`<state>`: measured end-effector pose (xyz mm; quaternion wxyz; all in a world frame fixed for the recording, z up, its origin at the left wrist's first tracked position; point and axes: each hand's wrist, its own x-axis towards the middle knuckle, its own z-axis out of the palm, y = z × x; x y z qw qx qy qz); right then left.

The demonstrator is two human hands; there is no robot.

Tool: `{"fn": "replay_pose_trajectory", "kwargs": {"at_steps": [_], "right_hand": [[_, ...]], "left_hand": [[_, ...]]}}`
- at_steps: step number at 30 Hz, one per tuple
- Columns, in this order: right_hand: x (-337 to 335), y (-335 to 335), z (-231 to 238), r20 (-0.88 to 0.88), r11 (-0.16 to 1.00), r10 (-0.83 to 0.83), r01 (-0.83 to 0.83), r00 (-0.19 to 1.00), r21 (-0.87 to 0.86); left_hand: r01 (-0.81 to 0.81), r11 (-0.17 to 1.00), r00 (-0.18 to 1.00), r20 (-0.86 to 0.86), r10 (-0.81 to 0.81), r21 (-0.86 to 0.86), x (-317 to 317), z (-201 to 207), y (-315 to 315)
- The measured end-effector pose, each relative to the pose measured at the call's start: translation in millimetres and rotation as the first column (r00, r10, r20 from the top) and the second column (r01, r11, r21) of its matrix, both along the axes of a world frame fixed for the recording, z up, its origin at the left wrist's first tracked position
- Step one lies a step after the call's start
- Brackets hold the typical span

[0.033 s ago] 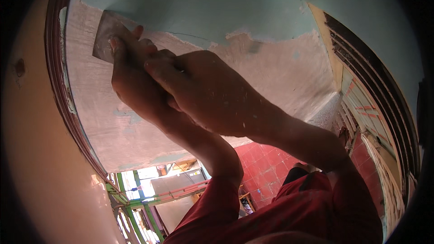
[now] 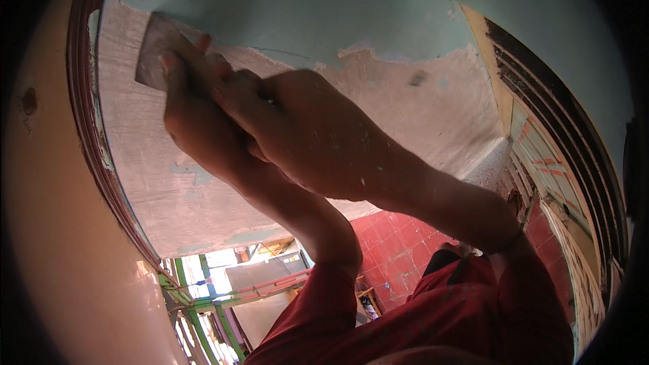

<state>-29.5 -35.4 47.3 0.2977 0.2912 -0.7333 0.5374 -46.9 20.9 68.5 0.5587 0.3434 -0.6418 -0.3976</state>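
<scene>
Both hands are closed on a scraper (image 2: 153, 51) with a broad, flat metal blade. Its blade lies against the wall at the upper left, by the border between green paint (image 2: 284, 7) and a bared pinkish surface (image 2: 433, 105). My left hand (image 2: 193, 111) is nearer the blade, with fingertips resting on it. Behind it, my right hand (image 2: 291, 118) wraps round the handle end, overlapping the left. The handle is mostly hidden by my fingers. White specks dot my right hand and forearm.
A dark red wooden frame (image 2: 82, 74) edges the wall at left. At right is a slatted opening (image 2: 561, 101) with a pale yellow frame. Red floor tiles (image 2: 395, 247) lie below. Green bars (image 2: 216, 304) cross a bright opening at lower left.
Both hands and the scraper have shifted slightly to the left and up along the wall. A small dark blurred speck has moved right and down.
</scene>
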Motion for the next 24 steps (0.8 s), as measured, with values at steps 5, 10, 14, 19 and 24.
{"fn": "replay_pose_trajectory", "kwargs": {"at_steps": [5, 10, 14, 19, 24], "right_hand": [[-67.8, 53.2, -28.8, -0.278, 0.727, 0.529, -0.598, 0.801, -0.338], [-44.2, 45.5, -19.7, -0.095, 0.875, 0.372, -0.383, 0.923, -0.296], [-16.1, -1.6, 16.4, 0.089, 0.947, 0.23, -0.202, 0.969, -0.249], [-79.4, 44.9, -25.1, -0.242, 0.649, 0.628, -0.67, 0.739, -0.361], [-104.1, 59.8, -60.4, 0.054, 0.204, 0.979, -0.912, 0.198, -0.355]], "left_hand": [[0.018, 0.989, 1.0, 0.0, -0.018, -0.146, -19.4, 23.5, -17.3], [0.009, 0.988, 0.999, 0.035, -0.004, -0.153, -10.4, 16.5, -13.4], [0.024, 0.959, 0.997, 0.076, -0.002, -0.283, -18.4, 23.3, -23.7], [0.046, 0.888, 0.995, 0.101, 0.0, -0.458, -30.7, 38.2, -42.8], [0.104, 0.939, 0.994, 0.066, -0.087, -0.328, -24.5, -12.1, -59.6]]}}
